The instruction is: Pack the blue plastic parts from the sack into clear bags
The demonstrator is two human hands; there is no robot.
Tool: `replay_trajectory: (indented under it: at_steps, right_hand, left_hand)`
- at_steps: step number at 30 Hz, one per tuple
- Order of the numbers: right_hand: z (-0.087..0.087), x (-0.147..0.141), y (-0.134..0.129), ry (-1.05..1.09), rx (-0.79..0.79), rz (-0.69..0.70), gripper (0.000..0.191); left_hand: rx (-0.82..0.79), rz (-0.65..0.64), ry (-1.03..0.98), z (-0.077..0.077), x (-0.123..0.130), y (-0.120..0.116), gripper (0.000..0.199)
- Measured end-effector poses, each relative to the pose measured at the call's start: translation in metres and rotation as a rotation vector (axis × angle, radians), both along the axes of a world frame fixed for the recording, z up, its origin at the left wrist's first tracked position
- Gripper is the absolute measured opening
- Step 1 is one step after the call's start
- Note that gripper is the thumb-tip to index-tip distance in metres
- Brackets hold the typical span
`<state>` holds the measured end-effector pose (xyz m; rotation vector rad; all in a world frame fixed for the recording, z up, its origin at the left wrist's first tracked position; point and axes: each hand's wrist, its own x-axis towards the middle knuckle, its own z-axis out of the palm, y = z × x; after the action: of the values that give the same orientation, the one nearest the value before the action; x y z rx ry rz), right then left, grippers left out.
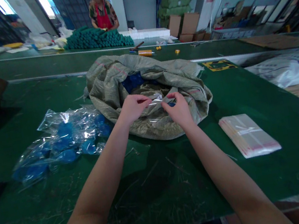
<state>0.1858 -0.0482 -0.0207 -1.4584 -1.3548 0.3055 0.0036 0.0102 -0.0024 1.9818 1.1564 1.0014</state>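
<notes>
Here, left grip (pixel 134 107) and right grip (pixel 178 111) pinch a clear plastic bag (pixel 156 100) between them.

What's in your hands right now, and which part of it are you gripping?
Your left hand and right hand pinch a clear plastic bag between them, apparently by opposite sides of its edge, over the sack. The exact edge is hard to tell through the clear film.

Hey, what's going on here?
A person at a green-topped work table is pinching a thin clear plastic bag between their left hand and right hand, just above an open woven sack with blue items inside. More blue items in clear bags lie to the left, and a stack of clear bags lies to the right. Farther back, a co-worker in a red apron stands behind a pile of green rolls.
</notes>
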Motion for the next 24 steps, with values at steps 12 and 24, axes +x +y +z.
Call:
replay_trajectory:
  at_steps: [12, 24]
  right_hand:
    - [-0.005, -0.015, 0.001, 0.345, -0.161, 0.148, 0.026]
    - [-0.007, -0.013, 0.0, 0.213, -0.063, 0.14, 0.033]
  left_hand:
    - [0.047, -0.047, -0.013, 0.007, 0.015, -0.017, 0.025]
    - [0.163, -0.018, 0.006, 0.003, 0.024, -0.026, 0.012]
